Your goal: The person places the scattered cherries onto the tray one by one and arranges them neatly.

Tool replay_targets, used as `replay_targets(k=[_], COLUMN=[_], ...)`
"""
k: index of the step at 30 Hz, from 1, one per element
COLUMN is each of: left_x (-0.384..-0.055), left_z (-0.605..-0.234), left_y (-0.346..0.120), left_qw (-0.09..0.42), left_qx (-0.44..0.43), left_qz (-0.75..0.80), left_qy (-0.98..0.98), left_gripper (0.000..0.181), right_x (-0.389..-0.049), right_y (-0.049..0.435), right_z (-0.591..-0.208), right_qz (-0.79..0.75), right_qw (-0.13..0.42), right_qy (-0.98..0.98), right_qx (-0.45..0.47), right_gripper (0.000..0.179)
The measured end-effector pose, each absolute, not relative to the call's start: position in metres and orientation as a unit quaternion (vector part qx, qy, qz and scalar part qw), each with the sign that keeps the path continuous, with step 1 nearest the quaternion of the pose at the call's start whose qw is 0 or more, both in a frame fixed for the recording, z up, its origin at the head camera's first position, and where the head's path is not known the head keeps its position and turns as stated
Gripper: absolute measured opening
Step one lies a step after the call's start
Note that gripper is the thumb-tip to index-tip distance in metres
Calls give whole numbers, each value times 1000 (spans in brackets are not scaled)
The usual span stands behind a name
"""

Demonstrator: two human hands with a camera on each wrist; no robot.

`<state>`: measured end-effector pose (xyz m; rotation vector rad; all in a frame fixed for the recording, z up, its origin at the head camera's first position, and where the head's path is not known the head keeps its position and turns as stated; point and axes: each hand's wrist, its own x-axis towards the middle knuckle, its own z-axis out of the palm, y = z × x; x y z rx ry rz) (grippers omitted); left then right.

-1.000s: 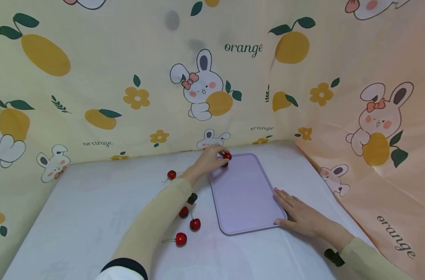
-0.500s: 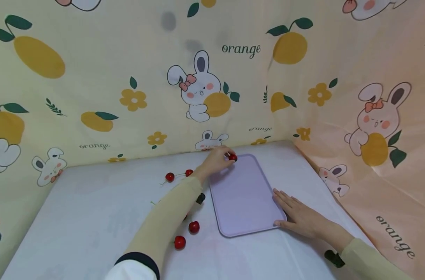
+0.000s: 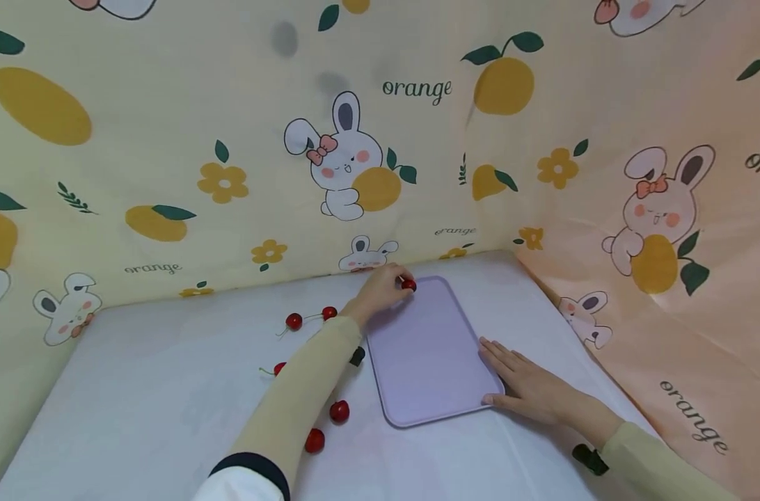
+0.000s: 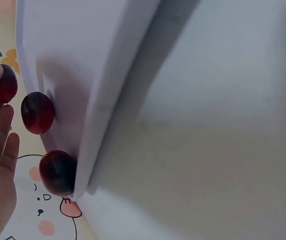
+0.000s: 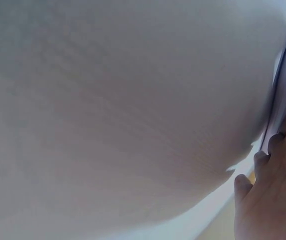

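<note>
My left hand [image 3: 383,292] is over the far left corner of the lilac tray [image 3: 436,348]. Its thumb and fingers pinch a dark red cherry [image 4: 5,84], whose round side shows in the left wrist view. Lower in that view, a second cherry [image 4: 38,112] and a third cherry [image 4: 58,172] lie at the tray's far end; the hand hides both from the head view. With straight fingers, my right hand [image 3: 533,386] rests against the tray's near right edge. Only the back of that hand and its fingertips appear in the right wrist view.
Left of the tray, several stemmed cherries lie on the white tabletop, among them one cherry [image 3: 294,321] at the back and another cherry [image 3: 339,411] nearer the front. The left sleeve [image 3: 298,390] partly covers some. A printed cloth [image 3: 230,104] hangs behind.
My left hand has moved slightly right, farther over the tray, with the cherry between its fingers. The right hand stays at the tray's edge. The head view has turned a little to the right.
</note>
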<state>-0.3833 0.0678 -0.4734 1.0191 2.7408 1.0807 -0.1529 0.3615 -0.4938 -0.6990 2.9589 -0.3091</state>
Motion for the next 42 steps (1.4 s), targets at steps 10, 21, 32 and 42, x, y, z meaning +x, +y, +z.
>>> replay_targets(k=[10,21,32,42], left_x=[-385,-389,-386,-387], left_z=[-475,-482,-484,-480], left_y=[71,78,79,79], left_qw=[-10,-6,15,12], left_qx=[339,333,314,319], left_qz=[302,238,238,262], left_qy=[891,912,919,911], left_gripper=[27,28,26,32], right_x=[-152,-155,-153,-153], right_y=[362,362,360,359], right_z=[-493,-497,-494,-491], right_qz=[-95,-97,-93,-93], right_qw=[43,51,49,50], right_qy=[969,968,969,969], right_qx=[-226,-224,-225,-225], right_gripper=[91,91,92,90])
